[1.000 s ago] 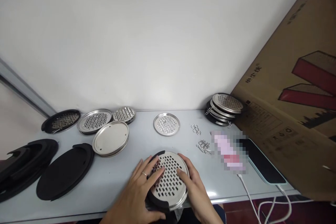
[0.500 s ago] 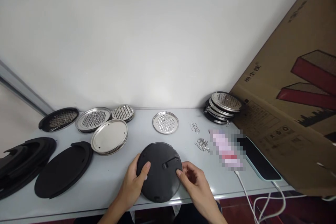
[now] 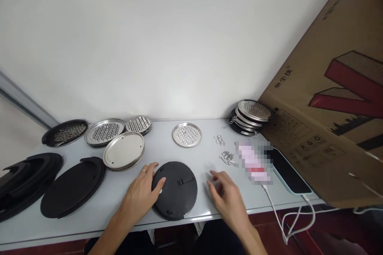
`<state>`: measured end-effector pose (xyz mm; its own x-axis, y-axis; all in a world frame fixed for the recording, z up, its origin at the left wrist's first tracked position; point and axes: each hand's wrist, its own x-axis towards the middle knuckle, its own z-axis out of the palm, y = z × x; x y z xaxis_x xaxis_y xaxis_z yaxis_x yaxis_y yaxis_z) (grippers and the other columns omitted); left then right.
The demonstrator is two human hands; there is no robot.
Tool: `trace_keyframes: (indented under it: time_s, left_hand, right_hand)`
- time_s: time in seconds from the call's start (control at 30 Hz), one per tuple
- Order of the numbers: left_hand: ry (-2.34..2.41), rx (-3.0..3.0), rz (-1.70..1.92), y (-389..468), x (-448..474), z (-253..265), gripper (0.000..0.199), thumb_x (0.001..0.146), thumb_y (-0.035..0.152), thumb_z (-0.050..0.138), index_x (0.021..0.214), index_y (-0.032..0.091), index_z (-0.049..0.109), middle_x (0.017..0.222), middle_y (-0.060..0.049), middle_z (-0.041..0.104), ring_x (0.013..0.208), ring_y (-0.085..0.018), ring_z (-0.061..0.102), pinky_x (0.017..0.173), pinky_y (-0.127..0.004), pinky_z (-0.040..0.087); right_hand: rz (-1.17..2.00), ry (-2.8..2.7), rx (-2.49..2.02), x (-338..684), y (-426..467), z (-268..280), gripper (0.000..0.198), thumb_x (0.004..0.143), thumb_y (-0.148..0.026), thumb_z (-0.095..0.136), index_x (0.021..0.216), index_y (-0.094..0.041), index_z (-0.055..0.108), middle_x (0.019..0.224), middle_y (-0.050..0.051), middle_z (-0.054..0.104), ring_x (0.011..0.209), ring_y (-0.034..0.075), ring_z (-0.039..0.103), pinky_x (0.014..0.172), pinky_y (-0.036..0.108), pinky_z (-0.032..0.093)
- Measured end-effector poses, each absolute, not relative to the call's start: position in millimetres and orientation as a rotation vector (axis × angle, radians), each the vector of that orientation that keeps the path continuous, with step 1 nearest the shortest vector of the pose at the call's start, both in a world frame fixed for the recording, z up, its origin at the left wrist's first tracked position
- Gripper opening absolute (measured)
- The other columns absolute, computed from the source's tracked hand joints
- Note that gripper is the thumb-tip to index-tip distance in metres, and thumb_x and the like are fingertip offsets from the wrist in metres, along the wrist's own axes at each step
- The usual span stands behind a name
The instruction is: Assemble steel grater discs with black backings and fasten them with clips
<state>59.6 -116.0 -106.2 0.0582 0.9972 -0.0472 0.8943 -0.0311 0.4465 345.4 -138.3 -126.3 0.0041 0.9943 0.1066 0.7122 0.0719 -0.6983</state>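
Note:
A round black plastic disc with a slotted slider detail on its face lies at the table's front edge. My left hand is at its left side, thumb resting over the rim and the other fingers stretched out beside it. To the right of the disc, my right hand hovers apart from it, empty, with thumb and fingers separated. Behind the disc lies a round metal grater plate. Small wire rings and a little heap of metal wire clips sit beyond my right hand.
Plain metal discs, grater plates and black discs stand on the left. A stack of assembled graters is at the back right. A phone with white cables lies by a large cardboard box. A wall closes off the back.
The black disc has gone from being held in both hands to lying on the table, slightly left. My right hand has let go and moved away rightward; my left fingers have spread.

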Motion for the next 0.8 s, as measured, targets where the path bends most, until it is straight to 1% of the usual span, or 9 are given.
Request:
trace_keyframes:
  time_s: [0.07, 0.13, 0.23, 0.33, 0.43, 0.5, 0.63, 0.73, 0.8]
  left_hand:
    - [1.971, 2.108, 0.376, -125, 59, -106, 0.046, 0.100, 0.045, 0.040, 0.137, 0.022, 0.056, 0.118, -0.012, 0.067, 0.093, -0.027, 0.070, 0.078, -0.039, 0.056]
    - [1.989, 2.269, 0.425, -134, 59, -104, 0.044, 0.100, 0.041, 0.043, 0.137, 0.021, 0.057, 0.121, -0.014, 0.065, 0.095, -0.028, 0.069, 0.077, -0.040, 0.056]
    - [1.683, 2.495, 0.465, -144, 62, -99, 0.061, 0.090, 0.040, 0.064, 0.148, 0.028, 0.048, 0.141, -0.011, 0.057, 0.121, -0.032, 0.060, 0.099, -0.047, 0.052]
    - [1.285, 2.571, 0.306, -148, 67, -98, 0.082, 0.079, 0.040, 0.077, 0.153, 0.040, 0.039, 0.157, -0.003, 0.045, 0.138, -0.034, 0.047, 0.119, -0.058, 0.034]
    - [1.268, 2.555, 0.290, -148, 78, -100, 0.073, 0.087, 0.041, 0.070, 0.153, 0.040, 0.039, 0.158, -0.003, 0.044, 0.142, -0.034, 0.042, 0.121, -0.062, 0.027]
    - [1.334, 2.544, 0.347, -145, 89, -98, 0.066, 0.091, 0.043, 0.065, 0.153, 0.037, 0.043, 0.156, -0.006, 0.047, 0.141, -0.035, 0.042, 0.120, -0.062, 0.027]
    - [1.361, 2.553, 0.401, -128, 123, -81, 0.053, 0.090, 0.050, 0.065, 0.138, 0.027, 0.059, 0.136, -0.013, 0.061, 0.129, -0.036, 0.051, 0.111, -0.060, 0.036]
    - [1.256, 2.615, 0.343, -96, 157, -65, 0.039, 0.097, 0.042, 0.056, 0.131, 0.023, 0.063, 0.129, -0.012, 0.063, 0.120, -0.033, 0.056, 0.102, -0.052, 0.045]
    - [1.208, 2.654, 0.255, -68, 183, -62, 0.036, 0.100, 0.036, 0.051, 0.130, 0.019, 0.063, 0.126, -0.013, 0.064, 0.119, -0.031, 0.058, 0.101, -0.048, 0.046]
  right_hand:
    - [0.386, -1.745, -1.849, 370, -130, -131, 0.040, 0.101, -0.039, 0.044, 0.131, -0.017, 0.058, 0.120, 0.011, 0.063, 0.077, 0.020, 0.066, 0.077, 0.035, 0.053]
    - [0.170, -1.757, -2.015, 392, -122, -135, 0.042, 0.101, -0.035, 0.042, 0.138, -0.018, 0.053, 0.134, 0.012, 0.059, 0.089, 0.025, 0.069, 0.074, 0.037, 0.054]
    - [-0.008, -1.863, -2.107, 412, -112, -137, 0.039, 0.100, -0.026, 0.040, 0.135, -0.017, 0.057, 0.138, 0.012, 0.058, 0.114, 0.031, 0.064, 0.078, 0.038, 0.054]
    - [-0.007, -1.910, -2.139, 416, -108, -137, 0.035, 0.100, -0.023, 0.040, 0.125, -0.016, 0.064, 0.126, 0.012, 0.064, 0.108, 0.030, 0.066, 0.076, 0.037, 0.052]
    - [0.099, -1.861, -2.157, 414, -107, -136, 0.031, 0.101, -0.025, 0.041, 0.116, -0.017, 0.067, 0.115, 0.010, 0.067, 0.093, 0.025, 0.069, 0.072, 0.035, 0.050]
    - [0.176, -1.846, -2.135, 413, -108, -134, 0.028, 0.100, -0.025, 0.043, 0.110, -0.018, 0.068, 0.111, 0.009, 0.067, 0.094, 0.025, 0.069, 0.073, 0.034, 0.048]
    - [0.262, -1.836, -2.116, 415, -110, -132, 0.022, 0.099, -0.022, 0.043, 0.111, -0.020, 0.062, 0.112, 0.009, 0.069, 0.097, 0.024, 0.068, 0.072, 0.033, 0.045]
    - [0.304, -1.835, -2.101, 415, -111, -134, 0.022, 0.098, -0.020, 0.043, 0.115, -0.019, 0.057, 0.111, 0.010, 0.069, 0.098, 0.024, 0.067, 0.075, 0.032, 0.045]
    - [0.347, -1.845, -2.119, 415, -110, -134, 0.020, 0.099, -0.018, 0.042, 0.114, -0.018, 0.055, 0.110, 0.012, 0.068, 0.101, 0.024, 0.067, 0.077, 0.033, 0.045]
